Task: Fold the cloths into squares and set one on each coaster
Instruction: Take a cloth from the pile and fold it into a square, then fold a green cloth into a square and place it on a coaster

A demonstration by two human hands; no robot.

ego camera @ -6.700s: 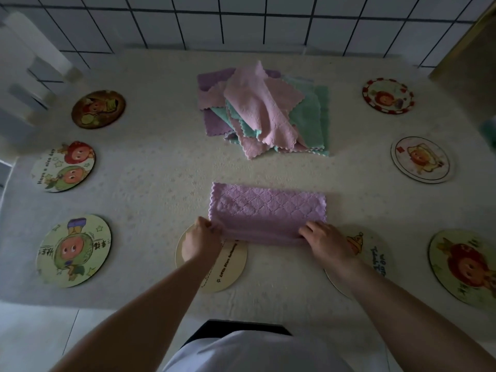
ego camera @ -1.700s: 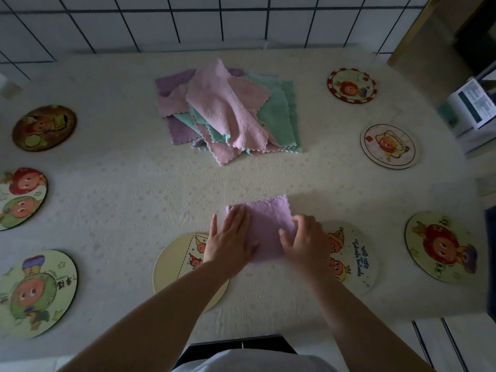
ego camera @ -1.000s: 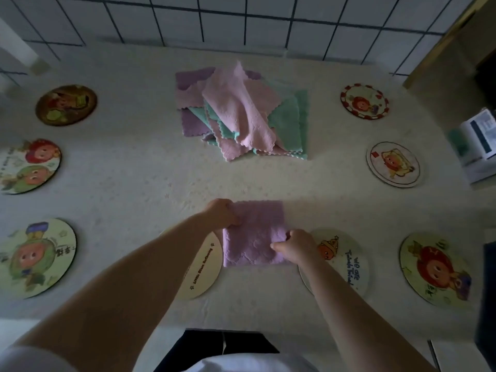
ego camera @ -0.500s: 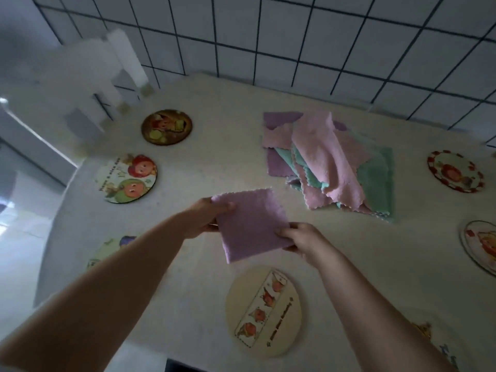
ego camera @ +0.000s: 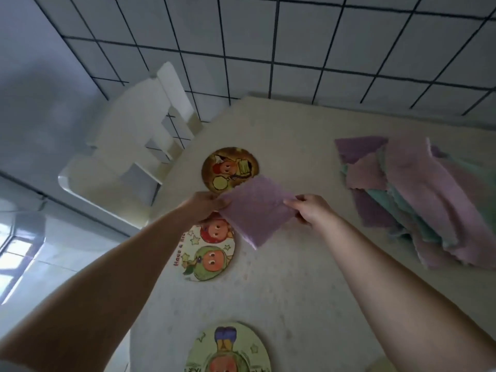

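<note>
- folded purple cloth (ego camera: 257,210) held up above the counter (ego camera: 295,291), between the brown coaster (ego camera: 230,167) farther off and the red-and-green coaster (ego camera: 208,248) nearer, overlapping both in view.
- left hand (ego camera: 206,205) pinching the cloth's left corner; right hand (ego camera: 308,210) pinching its right corner, fingers curled around the edge.
- probably the placing step: carrying the square to one of the coasters at the counter's left side; which of the two, cannot tell yet.
- best kept taut between both pinches so the layers do not slip apart or unfold on the way down.
- worth centring over the chosen coaster before lowering, then laying flat and letting both corners go together, so nothing drags askew.
- a light press with flat fingers afterwards would likely settle the soft fabric and hold the square shape.
- care needed not to nudge the thin coaster, which looks light enough to slide.
- loose pile of cloths (ego camera: 418,200) waiting at the right, pink, purple and green, not yet folded; third coaster (ego camera: 228,350) at the near edge bare.
</note>
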